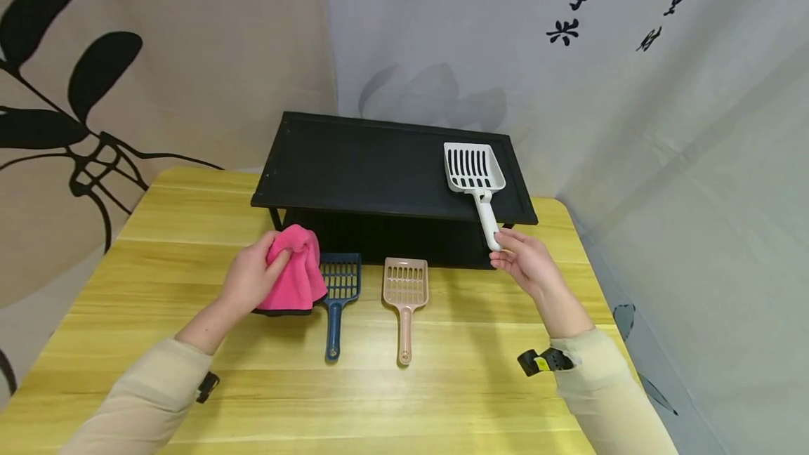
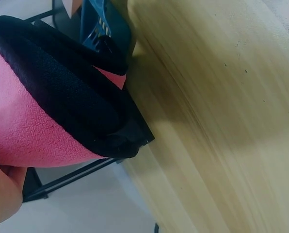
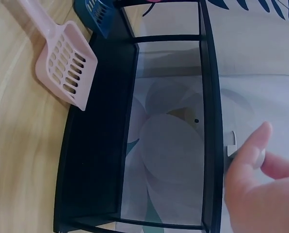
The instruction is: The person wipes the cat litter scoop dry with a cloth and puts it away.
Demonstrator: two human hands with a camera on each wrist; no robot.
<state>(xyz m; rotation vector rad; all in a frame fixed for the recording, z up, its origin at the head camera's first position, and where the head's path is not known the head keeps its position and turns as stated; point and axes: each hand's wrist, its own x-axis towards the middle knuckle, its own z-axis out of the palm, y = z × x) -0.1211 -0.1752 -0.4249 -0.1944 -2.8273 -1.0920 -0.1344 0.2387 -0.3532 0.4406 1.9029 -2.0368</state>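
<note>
My left hand (image 1: 248, 278) grips a bright pink cloth with a dark edge (image 1: 296, 271), bunched up just in front of the black rack's left end. In the left wrist view the cloth (image 2: 35, 119) shows its thick black border. At the right, my right hand (image 1: 529, 262) pinches the handle end of a white litter scoop (image 1: 487, 220). The scoop's slotted head lies over the rack's top shelf, its handle reaching past the front edge; whether the head touches the shelf I cannot tell. In the right wrist view the hand (image 3: 253, 191) hides most of that handle.
A two-level black rack (image 1: 366, 167) stands at the back of the wooden table (image 1: 379, 413). Before it lie a dark blue litter scoop (image 1: 334, 332), partly beside the cloth, and a beige-pink litter scoop (image 1: 405, 328), handles toward me. A printed curtain (image 1: 430, 34) hangs behind.
</note>
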